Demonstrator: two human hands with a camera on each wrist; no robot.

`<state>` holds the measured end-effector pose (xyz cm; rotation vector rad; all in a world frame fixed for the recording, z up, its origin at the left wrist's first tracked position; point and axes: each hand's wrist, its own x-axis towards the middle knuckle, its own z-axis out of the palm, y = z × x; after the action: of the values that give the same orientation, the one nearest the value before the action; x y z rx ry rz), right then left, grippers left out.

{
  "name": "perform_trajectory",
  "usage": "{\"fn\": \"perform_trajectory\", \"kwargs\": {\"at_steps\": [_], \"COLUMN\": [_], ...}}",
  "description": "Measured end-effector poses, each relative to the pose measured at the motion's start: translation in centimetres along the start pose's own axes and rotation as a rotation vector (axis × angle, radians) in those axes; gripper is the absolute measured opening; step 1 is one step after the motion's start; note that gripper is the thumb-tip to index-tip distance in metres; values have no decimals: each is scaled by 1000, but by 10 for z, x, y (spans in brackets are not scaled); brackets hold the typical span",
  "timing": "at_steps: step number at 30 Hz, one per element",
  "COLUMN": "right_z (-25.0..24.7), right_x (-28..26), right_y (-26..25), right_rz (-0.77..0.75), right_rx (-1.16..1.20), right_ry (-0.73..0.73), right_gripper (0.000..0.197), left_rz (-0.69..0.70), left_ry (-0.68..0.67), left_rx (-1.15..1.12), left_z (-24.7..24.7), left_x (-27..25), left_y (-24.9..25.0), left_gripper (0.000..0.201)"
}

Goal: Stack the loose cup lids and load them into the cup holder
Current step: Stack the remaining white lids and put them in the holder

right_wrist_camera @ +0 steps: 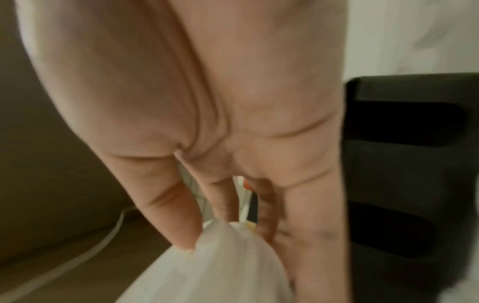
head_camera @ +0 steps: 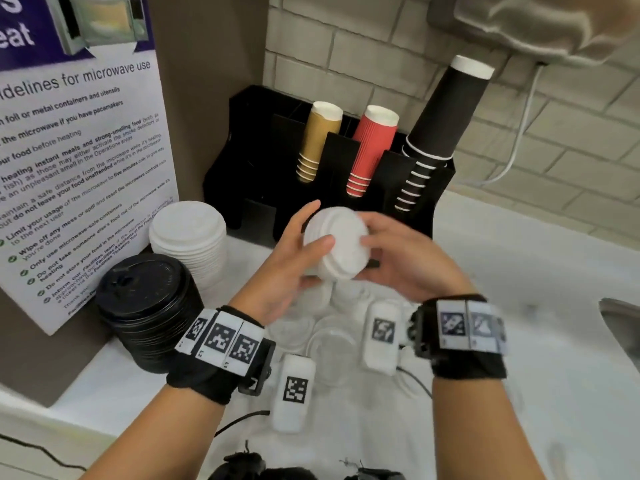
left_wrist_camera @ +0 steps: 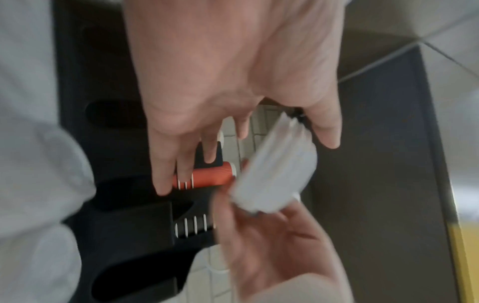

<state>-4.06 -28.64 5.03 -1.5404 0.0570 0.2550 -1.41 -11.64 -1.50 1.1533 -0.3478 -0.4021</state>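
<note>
A short stack of white cup lids is held tilted in the air between both hands, just in front of the black cup holder. My left hand grips it from the left, thumb on its top face. My right hand pinches its right edge. In the left wrist view the lid stack sits between thumb and index of my left hand. The blurred right wrist view has my right hand pinching the lid stack. Loose clear lids lie on the counter under my hands.
A tall stack of white lids and a stack of black lids stand at the left by a microwave notice. The holder carries gold cups, red cups and black cups. A sink edge lies at the right.
</note>
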Motion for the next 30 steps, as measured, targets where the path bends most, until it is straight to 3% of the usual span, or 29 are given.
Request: {"fn": "perform_trajectory", "kwargs": {"at_steps": [2, 4, 8, 12, 15, 24, 27, 30], "right_z": [12, 17, 15, 25, 27, 30, 29, 19], "right_x": [2, 2, -5, -8, -7, -6, -5, 10], "right_y": [18, 32, 47, 53, 51, 56, 57, 56], "right_rz": [-1, -27, -227, -306, -331, -364, -388, -346], "right_rx": [-15, -42, -410, -483, -488, -454, -452, -362], "right_ry": [-31, 27, 41, 67, 112, 141, 109, 217], "right_gripper": [33, 34, 55, 77, 72, 66, 62, 40], "left_rz": [-23, -39, -65, -55, -84, -118, -94, -42], "left_ry": [-29, -4, 46, 31, 42, 43, 22, 186], "left_rx": [-119, -153, -151, -83, -155, -183, -128, -100], "left_z": [1, 1, 0, 2, 2, 2, -1, -8], "left_x": [1, 0, -2, -5, -7, -5, -6, -4], "left_y": [-3, -7, -13, -12, -10, -14, -14, -10], "left_gripper": [59, 46, 32, 46, 65, 64, 50, 19]}}
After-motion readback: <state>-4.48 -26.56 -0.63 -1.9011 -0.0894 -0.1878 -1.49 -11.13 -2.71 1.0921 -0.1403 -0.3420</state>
